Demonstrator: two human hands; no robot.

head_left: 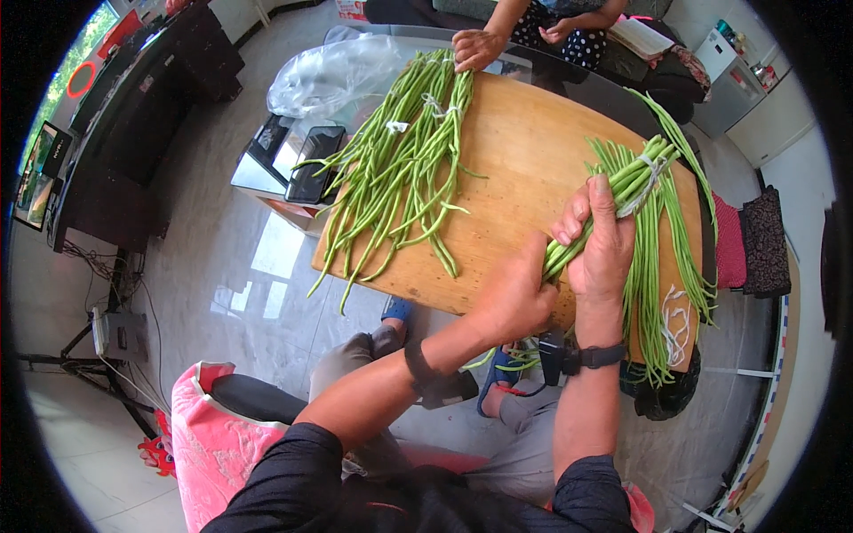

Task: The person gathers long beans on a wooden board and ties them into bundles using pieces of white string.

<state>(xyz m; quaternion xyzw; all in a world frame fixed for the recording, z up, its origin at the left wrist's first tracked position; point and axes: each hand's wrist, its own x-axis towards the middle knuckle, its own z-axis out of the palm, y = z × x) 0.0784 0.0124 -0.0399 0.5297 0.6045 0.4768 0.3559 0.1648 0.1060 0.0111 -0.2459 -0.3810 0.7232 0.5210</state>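
The left hand (530,282) is closed around the near end of a bundle of long green beans (641,171), and the right hand (600,235) grips the same bundle just beyond it, fingers wrapped around and thumb pointing up along the stalks. The bundle is held tilted above the right part of the wooden table (542,133), its far end toward the right, where white string (656,178) circles it. Beneath and beside it, loose beans (650,293) lie along the table's right side and hang past its near edge; loose white strings (676,324) lie just right of them. On the left part of the table, a large spread of beans (391,191) carries white ties near its far end, with many tips hanging over the near left edge. A co-worker's hand (478,50) touches the far end of that spread. A clear plastic bag (333,75) lies to its far left, and a black bag (671,395) sits below the table's near right corner.
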